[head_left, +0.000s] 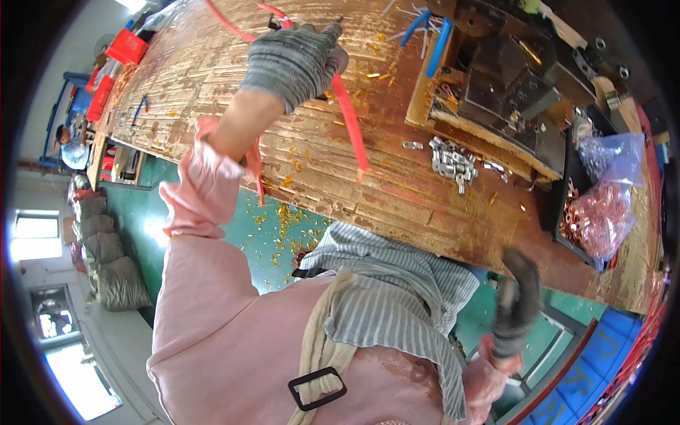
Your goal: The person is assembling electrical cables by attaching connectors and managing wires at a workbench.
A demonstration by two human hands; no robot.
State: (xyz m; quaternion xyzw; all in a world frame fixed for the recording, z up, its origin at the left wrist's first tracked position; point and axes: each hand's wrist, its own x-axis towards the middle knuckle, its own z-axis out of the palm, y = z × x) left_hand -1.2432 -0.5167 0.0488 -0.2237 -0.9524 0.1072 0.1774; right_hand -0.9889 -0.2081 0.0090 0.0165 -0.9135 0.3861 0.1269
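My left hand (289, 65), in a grey knitted glove, is over the wooden workbench with its fingers partly curled round red cables. One red cable (348, 120) hangs out from under the hand toward the near side, its tip lying on the bench. Other red lengths run beyond the hand and below the wrist. The glove hides most of the grip. My right hand (520, 301), in a dark grey glove, hangs by the bench's near edge. Motion blurs its fingers, and I see nothing certain in it.
On the workbench (404, 184) a dark metal press tool (517, 92) stands at the right, beside a pile of silvery terminals (453, 163). A black tray (567, 212) holds copper-coloured parts and a clear bag (605, 205). Blue-handled pliers (425, 35) lie behind. Blue crates (588, 368) stand lower right.
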